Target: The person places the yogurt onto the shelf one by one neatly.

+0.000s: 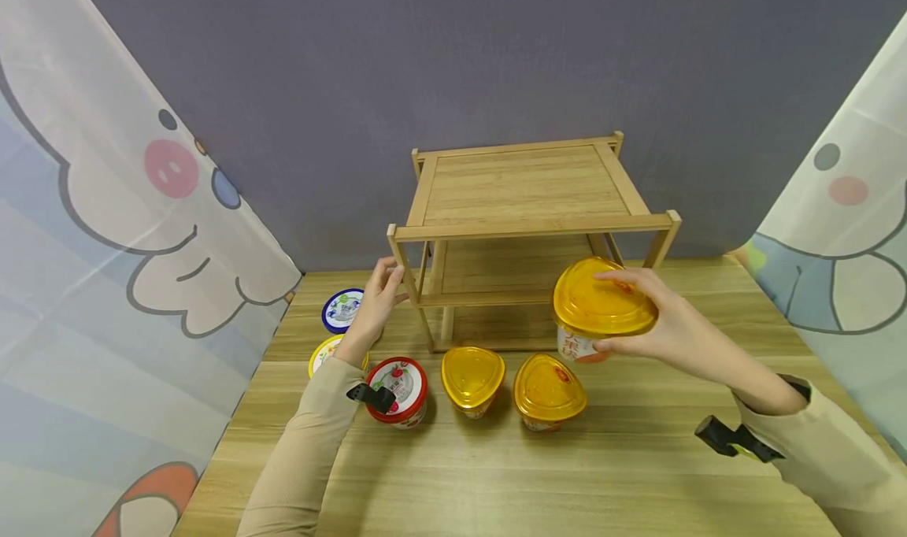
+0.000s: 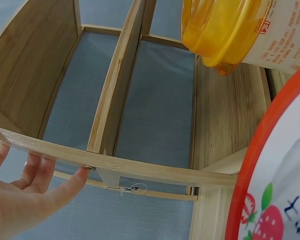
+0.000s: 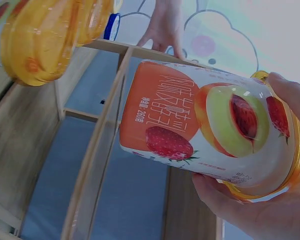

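Note:
My right hand [image 1: 655, 320] grips a yogurt cup [image 3: 210, 130] round its yellow lid, in front of the shelf's right side. The cup is printed with a peach and strawberries and is raised off the table in the head view. My left hand [image 1: 383, 297] holds the left front post of a two-tier wooden shelf [image 1: 524, 183], its fingertips on the wood in the left wrist view. Two more yellow-lidded yogurt cups [image 1: 473, 379] stand before the shelf. Left of them is a red-lidded tub [image 1: 400, 387] with strawberries on its lid, partly behind the left wrist strap.
A blue-lidded tub [image 1: 342, 310] and a yellow-rimmed tub [image 1: 324, 353] stand at the table's left, partly covered by the left arm. Behind the shelf rises a grey backdrop [image 1: 340, 127]. Cartoon-print curtains [image 1: 106, 167] hang on both sides of the wooden table [image 1: 496, 482].

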Tool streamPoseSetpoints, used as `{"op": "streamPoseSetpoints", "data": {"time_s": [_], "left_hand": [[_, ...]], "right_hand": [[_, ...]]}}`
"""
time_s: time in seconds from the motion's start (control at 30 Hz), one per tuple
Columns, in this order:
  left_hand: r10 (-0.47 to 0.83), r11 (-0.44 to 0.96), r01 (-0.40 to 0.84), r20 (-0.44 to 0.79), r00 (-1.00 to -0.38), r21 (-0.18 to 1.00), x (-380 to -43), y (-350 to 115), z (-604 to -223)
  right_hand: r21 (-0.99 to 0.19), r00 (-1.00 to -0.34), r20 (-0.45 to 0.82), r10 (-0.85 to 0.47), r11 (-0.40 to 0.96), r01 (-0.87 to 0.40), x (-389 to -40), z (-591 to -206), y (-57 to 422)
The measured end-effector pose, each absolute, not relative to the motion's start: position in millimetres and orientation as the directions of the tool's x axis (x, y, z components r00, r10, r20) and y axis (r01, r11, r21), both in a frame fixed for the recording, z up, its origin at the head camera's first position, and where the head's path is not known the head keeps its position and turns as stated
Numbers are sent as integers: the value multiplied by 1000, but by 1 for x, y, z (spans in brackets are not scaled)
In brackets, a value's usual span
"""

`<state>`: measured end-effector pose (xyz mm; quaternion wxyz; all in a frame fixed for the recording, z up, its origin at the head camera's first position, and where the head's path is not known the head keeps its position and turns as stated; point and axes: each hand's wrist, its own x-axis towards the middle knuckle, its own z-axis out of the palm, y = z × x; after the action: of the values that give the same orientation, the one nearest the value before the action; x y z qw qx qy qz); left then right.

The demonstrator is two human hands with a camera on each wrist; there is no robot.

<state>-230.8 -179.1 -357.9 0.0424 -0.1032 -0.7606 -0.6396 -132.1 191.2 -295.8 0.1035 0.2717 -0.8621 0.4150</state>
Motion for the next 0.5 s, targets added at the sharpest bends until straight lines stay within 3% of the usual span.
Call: {"op": "streamPoseSetpoints", "data": {"time_s": [0.5], "left_hand": [[99,156,207,193,-976,966,-232,-180,-359]], "right_hand": [[-706,-850,341,-402,487,-514,-149,-261,177]]}}
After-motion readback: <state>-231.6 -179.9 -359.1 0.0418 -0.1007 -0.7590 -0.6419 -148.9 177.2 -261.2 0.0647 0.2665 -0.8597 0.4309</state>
